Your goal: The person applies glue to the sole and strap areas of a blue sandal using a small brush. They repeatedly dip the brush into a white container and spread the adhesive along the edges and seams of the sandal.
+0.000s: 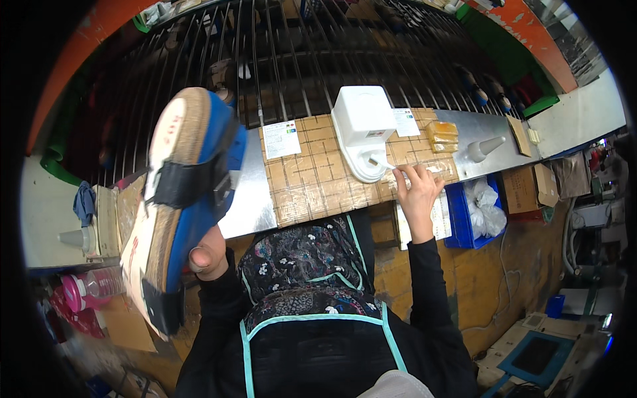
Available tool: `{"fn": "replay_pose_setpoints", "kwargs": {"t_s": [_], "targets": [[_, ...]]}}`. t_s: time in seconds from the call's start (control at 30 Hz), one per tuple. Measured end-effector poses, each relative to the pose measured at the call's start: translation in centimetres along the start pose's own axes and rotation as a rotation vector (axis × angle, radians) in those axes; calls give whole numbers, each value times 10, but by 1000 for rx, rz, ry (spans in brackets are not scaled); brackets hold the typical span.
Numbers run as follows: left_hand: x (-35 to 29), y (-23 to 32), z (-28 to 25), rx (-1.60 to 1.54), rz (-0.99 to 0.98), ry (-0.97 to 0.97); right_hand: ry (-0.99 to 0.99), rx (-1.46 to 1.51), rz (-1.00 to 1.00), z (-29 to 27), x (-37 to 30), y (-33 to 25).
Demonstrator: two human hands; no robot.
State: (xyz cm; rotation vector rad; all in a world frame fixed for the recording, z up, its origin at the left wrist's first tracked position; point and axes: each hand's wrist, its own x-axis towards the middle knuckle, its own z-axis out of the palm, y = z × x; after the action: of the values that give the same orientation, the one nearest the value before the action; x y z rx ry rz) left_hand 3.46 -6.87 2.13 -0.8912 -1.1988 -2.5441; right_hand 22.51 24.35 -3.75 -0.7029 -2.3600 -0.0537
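Observation:
My left hand (211,255) grips a sandal (180,199) on a blue shoe last, raised at the left with its pale sole facing outward. The sandal has black straps and a brown, woven-looking edge. My right hand (419,192) pinches a thin white-handled brush (390,166), its tip down in the round cup of a white plastic glue pot (364,114). That pot stands upright on a cardboard-covered board (302,189). Most of my left fingers are hidden behind the sandal.
Beyond the board runs a rack of metal rods (285,66). A yellowish block (442,136) and a grey cone (486,148) sit at the right. Printed papers (281,139) lie on the board. A blue bin (462,219) holds white plastic bags. A pink-lidded bottle (89,290) stands lower left.

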Motion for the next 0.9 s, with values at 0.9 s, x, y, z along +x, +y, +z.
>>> {"fn": "replay_pose_setpoints", "kwargs": {"t_s": [0.9], "targets": [[-43, -96, 13, 309, 244, -147, -333, 1174, 671, 12, -10, -6]]}}
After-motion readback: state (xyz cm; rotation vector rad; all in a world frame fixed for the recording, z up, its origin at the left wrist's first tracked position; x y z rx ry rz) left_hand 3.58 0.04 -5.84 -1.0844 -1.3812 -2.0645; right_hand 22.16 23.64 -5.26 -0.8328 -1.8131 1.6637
